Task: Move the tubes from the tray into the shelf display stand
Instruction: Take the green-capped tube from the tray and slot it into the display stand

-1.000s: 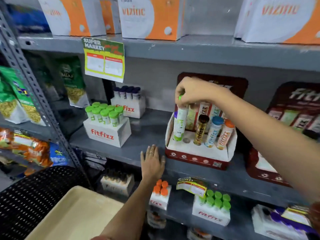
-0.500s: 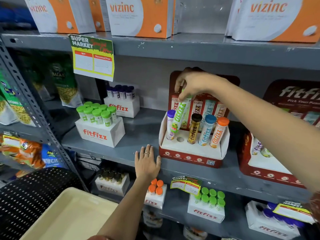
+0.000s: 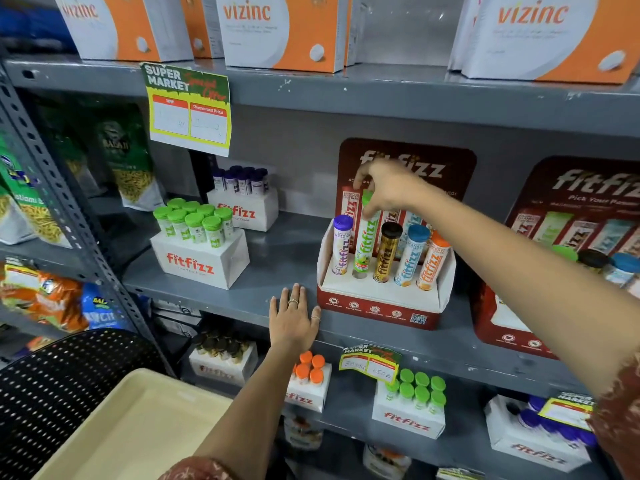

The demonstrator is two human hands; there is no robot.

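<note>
While a person's right hand [image 3: 384,192] pinches the cap of a green-capped tube [image 3: 364,239], the tube stands upright in the red display stand [image 3: 377,311], no longer tilted as half a second ago.
It sits second from nine o'clock, between purple-capped [image 3: 342,245] and black-capped [image 3: 387,252] tubes. At seven o'clock, the left hand [image 3: 294,322] lies flat, fingers spread, on the shelf edge [image 3: 214,301]; the cream tray [image 3: 138,431] lies lower.

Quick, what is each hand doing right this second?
Left hand: open, flat on the grey metal shelf, holding nothing.
Right hand: fingers closed on the green-capped white tube, seated in its slot.
</note>
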